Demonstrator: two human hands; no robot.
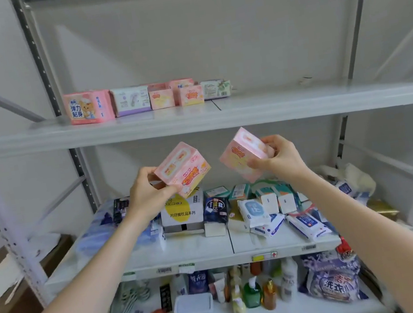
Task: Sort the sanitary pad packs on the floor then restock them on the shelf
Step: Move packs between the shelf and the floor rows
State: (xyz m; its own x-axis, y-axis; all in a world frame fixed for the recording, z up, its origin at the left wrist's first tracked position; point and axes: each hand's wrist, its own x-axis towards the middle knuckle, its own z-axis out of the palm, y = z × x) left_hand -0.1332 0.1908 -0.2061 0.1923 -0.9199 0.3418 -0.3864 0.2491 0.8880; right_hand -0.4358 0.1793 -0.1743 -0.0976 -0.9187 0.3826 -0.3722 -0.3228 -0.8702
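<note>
right now your left hand pinches the left pack by its left end, with thumb and fingers closed on it. your right hand grips the right pack from its right end, fingers curled round it. both are small pink packs of the same look. you hold them side by side in the air, not touching, in front of the gap between the upper shelf and the middle shelf. they sit just below the upper board's front edge.

as i judge it, the coming move turns on where their own kind sits. the matching pink packs stand on the upper shelf, up and back from both hands, between the white and purple pack and the green pack. your left pack hangs almost straight beneath them. your right pack hangs further right, roughly under the green pack's right end. so your left hand looks the nearer one and has the straighter path: up, over the edge, then forward.

mind the tilt too. the left pack's long axis slopes up to the right, and the right pack is tipped the other way with a corner pointing down. the shelved ones stand level, printed face to you, so you would likely need to level each pack before setting it down. bare board shows in front of the row and to the right of the green pack.
</note>
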